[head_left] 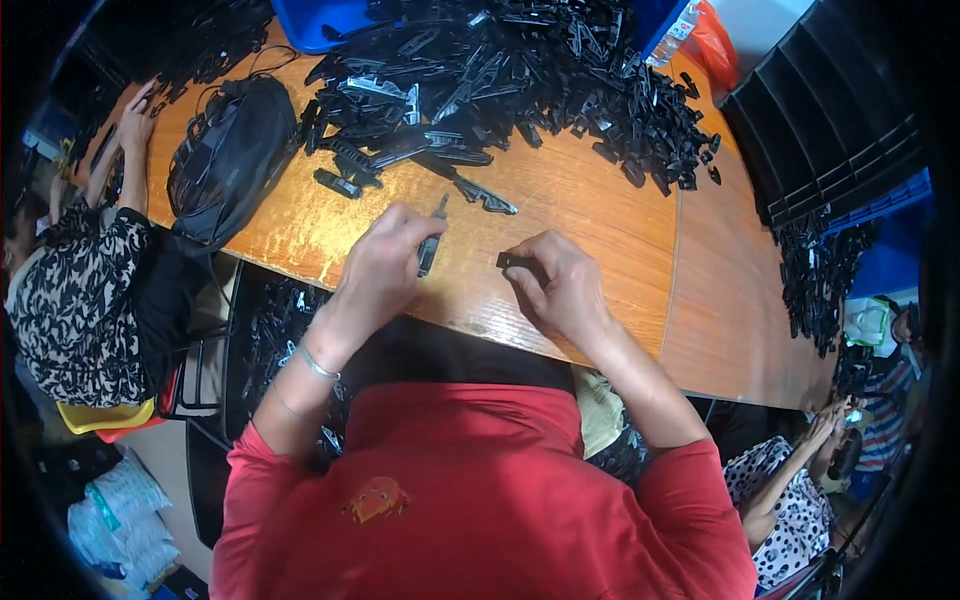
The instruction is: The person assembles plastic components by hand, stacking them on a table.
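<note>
My left hand point(380, 262) is closed on a long, narrow black plastic part point(431, 248), which stands out past the thumb and fingers over the near part of the wooden table point(590, 215). To its right, my right hand point(562, 280) pinches a small black plastic piece point(507, 260) between thumb and fingertips. A gap separates the two parts. Beyond my hands, a slim black part point(485, 197) with a shiny end lies by itself at the near edge of a large pile of black plastic parts point(480, 75).
A black bag point(232, 150) lies on the table at left. Small black clips point(640, 130) spread at the right of the pile. Blue bins point(318, 22) stand at the back, a stack of black trays point(825, 100) at right. Other people point(85, 285) sit on both sides.
</note>
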{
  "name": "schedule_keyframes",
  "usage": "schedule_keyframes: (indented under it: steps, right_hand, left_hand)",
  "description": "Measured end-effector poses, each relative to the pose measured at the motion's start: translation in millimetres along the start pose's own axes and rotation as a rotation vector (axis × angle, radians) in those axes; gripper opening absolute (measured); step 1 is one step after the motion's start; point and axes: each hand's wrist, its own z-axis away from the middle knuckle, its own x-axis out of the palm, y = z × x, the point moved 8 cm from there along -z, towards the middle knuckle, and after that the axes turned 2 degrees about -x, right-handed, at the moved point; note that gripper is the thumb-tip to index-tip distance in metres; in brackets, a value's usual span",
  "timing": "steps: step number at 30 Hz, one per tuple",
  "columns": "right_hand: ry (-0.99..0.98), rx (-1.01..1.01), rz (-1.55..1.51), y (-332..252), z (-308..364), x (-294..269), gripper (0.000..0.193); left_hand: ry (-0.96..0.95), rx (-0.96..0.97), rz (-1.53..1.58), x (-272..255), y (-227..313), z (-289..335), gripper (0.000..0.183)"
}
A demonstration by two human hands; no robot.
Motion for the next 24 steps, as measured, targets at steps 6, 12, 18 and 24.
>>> schedule_keyframes:
  steps: [6,12,18,24]
  right_hand:
    - [-0.124,0.044,0.207,-0.7,-6.4,1.7,0.016]
    - [-0.076,-0.018,0.070,-24.2,-16.2,13.3,0.017]
    - [-0.017,-0.027,-0.070,-33.6,-21.3,26.7,0.021]
    - [-0.057,-0.027,-0.028,-32.0,-19.8,33.0,0.024]
  left_hand:
    - [-0.201,0.119,-0.263,0.7,14.6,-16.0,0.031]
    - [-0.200,0.007,-0.210,-5.6,3.3,-0.4,0.034]
    - [-0.124,-0.079,-0.047,-10.8,-7.0,11.5,0.032]
    - [-0.024,-0.087,-0.070,-5.3,-9.6,19.0,0.026]
